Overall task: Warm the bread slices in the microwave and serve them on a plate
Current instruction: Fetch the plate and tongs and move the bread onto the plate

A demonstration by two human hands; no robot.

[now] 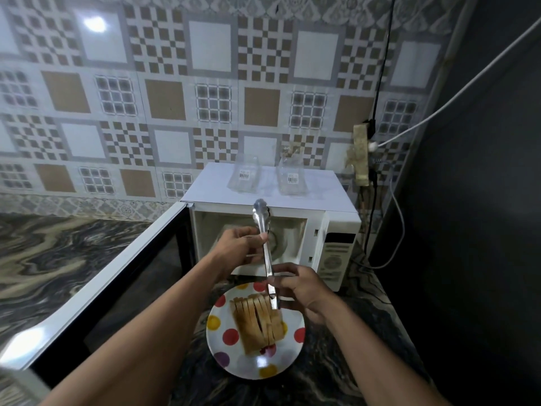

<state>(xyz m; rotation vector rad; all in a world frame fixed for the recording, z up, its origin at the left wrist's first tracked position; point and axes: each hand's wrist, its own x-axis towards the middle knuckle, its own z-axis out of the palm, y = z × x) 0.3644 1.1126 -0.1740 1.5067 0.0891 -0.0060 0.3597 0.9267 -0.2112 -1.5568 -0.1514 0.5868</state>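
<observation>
Several bread slices lie fanned on a white plate with coloured dots, on the counter in front of the white microwave. The microwave door is swung wide open to the left, and the cavity looks empty apart from its glass turntable. Metal tongs run from above the bread up toward the cavity. My left hand pinches the tongs near their middle. My right hand grips their lower end just over the bread.
Two clear glasses stand on top of the microwave. A power strip with cables hangs on the tiled wall to the right. A dark wall closes the right side. Marbled counter stretches to the left behind the open door.
</observation>
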